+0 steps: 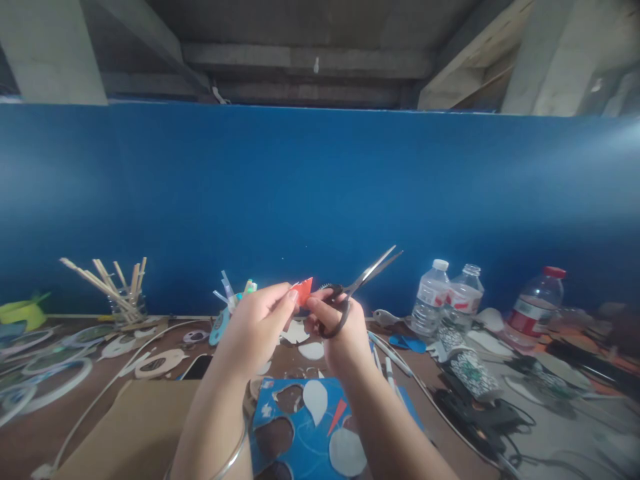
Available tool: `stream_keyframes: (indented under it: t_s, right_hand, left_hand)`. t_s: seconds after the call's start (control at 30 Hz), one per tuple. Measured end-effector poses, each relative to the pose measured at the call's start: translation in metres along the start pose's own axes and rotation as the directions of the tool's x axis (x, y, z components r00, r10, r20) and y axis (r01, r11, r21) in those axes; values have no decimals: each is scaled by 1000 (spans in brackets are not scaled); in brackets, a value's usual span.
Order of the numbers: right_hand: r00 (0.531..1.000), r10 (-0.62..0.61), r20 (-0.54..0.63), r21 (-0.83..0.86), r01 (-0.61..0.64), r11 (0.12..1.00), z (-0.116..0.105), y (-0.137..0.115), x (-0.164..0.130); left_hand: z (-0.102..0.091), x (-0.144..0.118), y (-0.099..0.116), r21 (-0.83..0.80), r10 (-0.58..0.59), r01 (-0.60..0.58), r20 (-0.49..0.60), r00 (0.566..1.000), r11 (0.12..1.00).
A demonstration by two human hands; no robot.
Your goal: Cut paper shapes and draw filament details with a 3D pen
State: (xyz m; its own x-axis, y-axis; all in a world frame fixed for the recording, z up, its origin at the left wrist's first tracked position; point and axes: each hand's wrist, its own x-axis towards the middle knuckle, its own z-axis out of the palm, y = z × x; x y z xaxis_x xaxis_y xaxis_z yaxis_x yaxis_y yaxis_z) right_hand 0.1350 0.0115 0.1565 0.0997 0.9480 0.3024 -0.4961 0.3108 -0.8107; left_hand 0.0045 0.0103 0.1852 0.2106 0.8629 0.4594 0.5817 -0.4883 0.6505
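Observation:
My left hand [267,317] pinches a small piece of red paper [303,291] between thumb and fingers, above the middle of the table. Black-handled scissors [357,283] are hooked on my right hand [343,327], their blades slightly apart and pointing up to the right, away from the paper. The right thumb and fingertips also touch the paper's right edge. Below both hands lies a blue sheet [295,443] with rounded holes cut out of it. On it rest white teardrop cutouts [315,401] and a thin red sliver [337,417].
Wooden sticks [123,287] stand in a glass jar at the left, near white rings [60,387]. Brown cardboard [130,427] lies at front left. Plastic bottles [431,300] and a red-capped bottle [535,307] stand at the right, with cables and black devices [475,413] before them. A blue wall [320,193] rises behind.

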Motion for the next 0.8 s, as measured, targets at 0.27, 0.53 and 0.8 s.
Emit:
stream_keyframes:
  t_s: [0.27, 0.53, 0.8]
  right_hand:
    - [999, 18, -49, -1, -18, 1000, 3, -2, -2]
    - [999, -4, -44, 17, 5, 1000, 5, 2, -3]
    - [997, -72, 18, 164, 68, 984, -2, -3, -1]
  left_hand:
    - [1, 0, 1, -38, 40, -40, -2, 999, 998]
    - [3, 1, 3, -233, -18, 22, 17, 1000, 972]
    - [2, 1, 5, -299, -25, 12, -40, 999, 954]
